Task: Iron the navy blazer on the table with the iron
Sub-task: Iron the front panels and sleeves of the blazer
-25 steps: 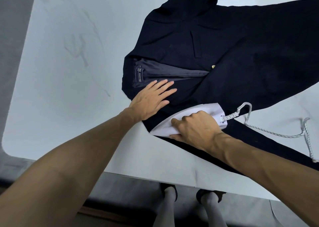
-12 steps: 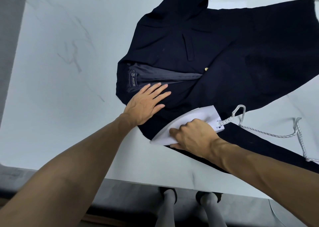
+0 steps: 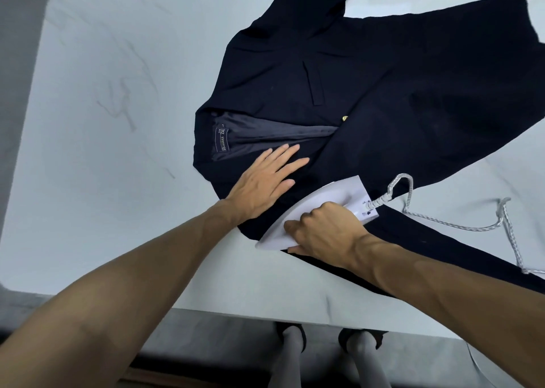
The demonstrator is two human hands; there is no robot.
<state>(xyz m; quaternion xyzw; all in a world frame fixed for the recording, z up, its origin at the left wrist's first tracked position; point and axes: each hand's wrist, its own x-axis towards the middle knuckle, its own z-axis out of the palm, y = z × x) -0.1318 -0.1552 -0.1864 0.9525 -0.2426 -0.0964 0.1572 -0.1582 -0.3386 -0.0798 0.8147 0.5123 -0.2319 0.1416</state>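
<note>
— What do we have under the blazer?

— A long white table (image 3: 118, 128) with faint grey marble veins. The navy blazer (image 3: 398, 107), a dark woollen jacket, lies spread front-up on it, and one sleeve runs off past the blazer's body towards us.

— And our hands on the blazer?

— We keep them apart. Our left hand (image 3: 262, 181) lies flat with straight, spread fingers on the blazer's near lapel, just beside the open grey lining (image 3: 265, 128). Our right hand (image 3: 324, 234) is curled over the top of the white wedge-shaped iron (image 3: 333, 199) and grips it; the hand hides the handle.

— Where does the iron sit?

— It sits sole-down on the blazer's near shoulder, just beside our left hand. Its pointed tip reaches past the blazer's edge onto the bare table.

— The cord?

— A braided grey-and-white cord (image 3: 454, 225) leaves the iron's blunt rear, loops over the blazer's near sleeve and trails onto the table beside it.

— Anything smaller?

— There is a dark woven label (image 3: 223, 140) with pale lettering in the lining at the blazer's collar. There is also a small gold button (image 3: 344, 118) on the blazer's front, where the lapels meet.
</note>
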